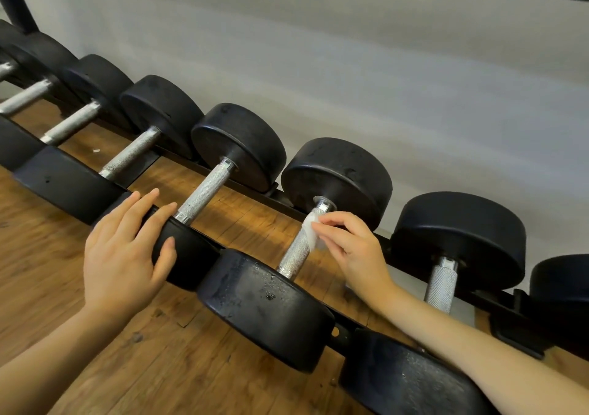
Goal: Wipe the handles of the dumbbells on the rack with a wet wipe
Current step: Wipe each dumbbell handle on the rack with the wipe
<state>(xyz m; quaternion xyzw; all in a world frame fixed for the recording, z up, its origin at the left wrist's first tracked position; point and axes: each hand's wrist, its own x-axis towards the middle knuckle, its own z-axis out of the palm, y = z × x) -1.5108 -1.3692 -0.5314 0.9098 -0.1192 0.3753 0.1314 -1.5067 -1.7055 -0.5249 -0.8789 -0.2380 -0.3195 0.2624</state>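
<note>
Pinching a white wet wipe in the right hand, pressed on the knurled handle just under the fingertips, near its far end. Resting the left hand, fingers straight, on the neighbouring dumbbell head, probably for balance.

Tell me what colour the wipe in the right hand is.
White. The wipe, pinched by the right hand against a handle, shows in the head view.

Black rack, row of black dumbbells resting across it
</note>
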